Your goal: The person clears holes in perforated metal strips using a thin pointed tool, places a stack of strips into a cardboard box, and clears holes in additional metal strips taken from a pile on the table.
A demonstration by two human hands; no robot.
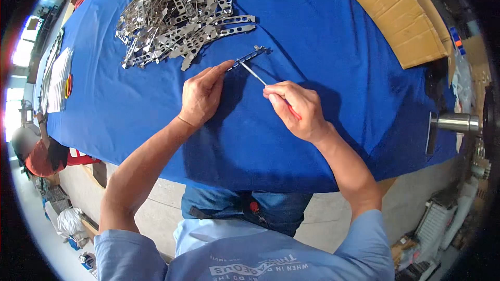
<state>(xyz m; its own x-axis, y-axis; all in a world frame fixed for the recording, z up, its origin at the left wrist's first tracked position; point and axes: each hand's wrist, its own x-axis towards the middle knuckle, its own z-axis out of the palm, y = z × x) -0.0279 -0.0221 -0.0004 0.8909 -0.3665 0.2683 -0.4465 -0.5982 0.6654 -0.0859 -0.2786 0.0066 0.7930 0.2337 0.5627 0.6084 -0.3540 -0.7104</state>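
Pinched between the fingers of my left hand (202, 93) is one end of a narrow metal strip with holes (253, 55), held above the blue cloth. My right hand (298, 108) is closed round the red handle of a thin tool (254, 75). The tool's metal shaft points up and left, and its tip meets the strip just beyond my left fingertips. Beyond my left hand lies a large heap of similar perforated metal strips (177, 15).
The blue cloth (125, 109) covers the table. A cardboard box (401, 15) stands at the back right, with a metal cylinder (457, 122) at the right edge. Papers (59, 80) and coloured rings (68, 86) lie at the left. Another person (39, 151) is at the far left.
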